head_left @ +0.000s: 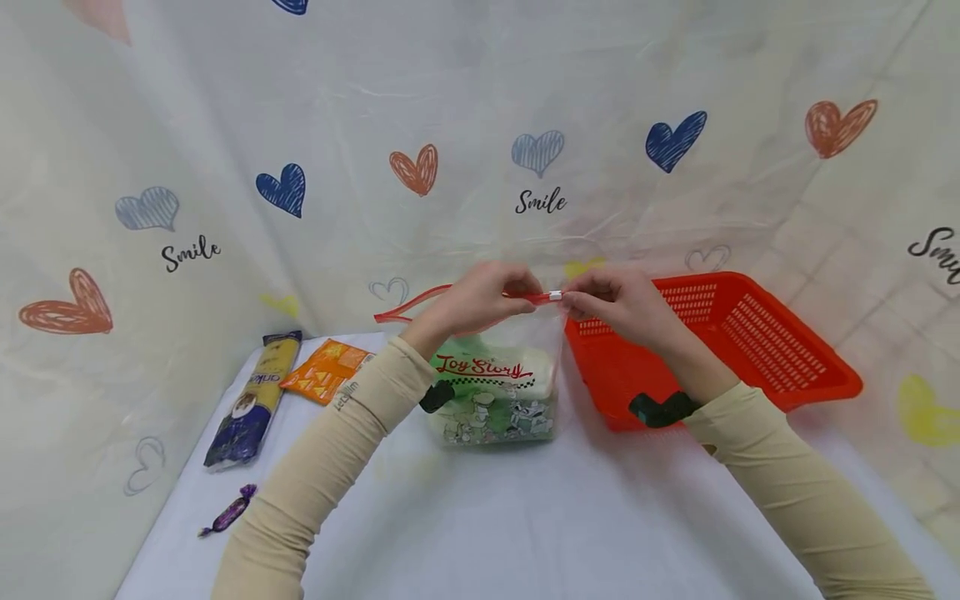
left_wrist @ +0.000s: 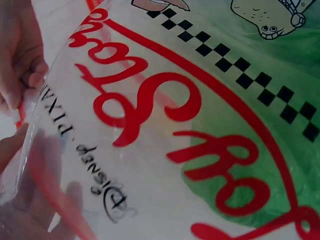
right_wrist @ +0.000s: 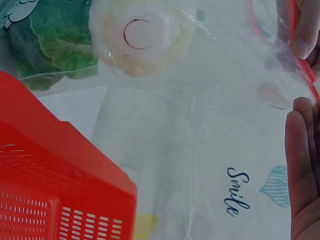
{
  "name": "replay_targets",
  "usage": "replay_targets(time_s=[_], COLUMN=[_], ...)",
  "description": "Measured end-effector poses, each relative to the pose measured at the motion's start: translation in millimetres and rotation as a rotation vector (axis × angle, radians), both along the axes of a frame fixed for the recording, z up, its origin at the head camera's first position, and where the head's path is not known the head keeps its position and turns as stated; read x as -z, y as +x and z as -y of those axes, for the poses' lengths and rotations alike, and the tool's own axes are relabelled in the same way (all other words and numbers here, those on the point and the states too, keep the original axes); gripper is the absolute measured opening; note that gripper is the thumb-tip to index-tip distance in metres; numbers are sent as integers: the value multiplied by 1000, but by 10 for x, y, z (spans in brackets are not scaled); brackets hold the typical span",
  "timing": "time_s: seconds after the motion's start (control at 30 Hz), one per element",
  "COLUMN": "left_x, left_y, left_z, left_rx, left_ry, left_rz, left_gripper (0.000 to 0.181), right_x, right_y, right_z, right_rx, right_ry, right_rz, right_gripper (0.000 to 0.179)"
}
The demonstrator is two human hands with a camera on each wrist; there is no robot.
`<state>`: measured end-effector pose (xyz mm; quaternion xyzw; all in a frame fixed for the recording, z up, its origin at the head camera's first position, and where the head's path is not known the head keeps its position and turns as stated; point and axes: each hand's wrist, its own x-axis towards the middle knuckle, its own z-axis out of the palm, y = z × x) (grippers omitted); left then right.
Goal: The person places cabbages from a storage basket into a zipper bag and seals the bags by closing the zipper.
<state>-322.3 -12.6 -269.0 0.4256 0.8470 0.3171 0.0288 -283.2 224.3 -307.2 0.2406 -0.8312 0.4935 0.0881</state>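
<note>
A clear zip bag (head_left: 498, 408) with red "Toy Story" lettering stands upright on the white table, holding something green and a pale round item (right_wrist: 137, 35). My left hand (head_left: 486, 298) pinches the bag's red zip strip (head_left: 408, 308) near its right end. At that end my right hand (head_left: 628, 305) pinches the strip with thumb and fingertips right at the white slider (head_left: 555, 295). To the left of the slider, the two red edges of the strip stand apart. In the left wrist view the printed front of the bag (left_wrist: 150, 100) fills most of the picture.
A red perforated basket (head_left: 720, 408) sits right of the bag, partly behind my right forearm. On the left lie a yellow and dark-blue packet (head_left: 251, 408), an orange packet (head_left: 322, 371) and a purple wrapped candy (head_left: 228, 512). A heart-printed sheet (head_left: 480, 100) hangs behind.
</note>
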Motion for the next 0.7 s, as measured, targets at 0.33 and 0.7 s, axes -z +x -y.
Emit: replay_targets(time_s=[0.33,0.7], left_x=[81,159], left_y=[-23,17], left_z=[-45,-87], left_rx=[-25,0], left_ry=[112,148], left_rz=[33,18], left_gripper=[11,12], right_x=[9,-4], right_y=[32,63], right_z=[45,105], right_rx=[30,-8], right_ry=[36,94], right_rz=[-59,-146], right_gripper=[17,11])
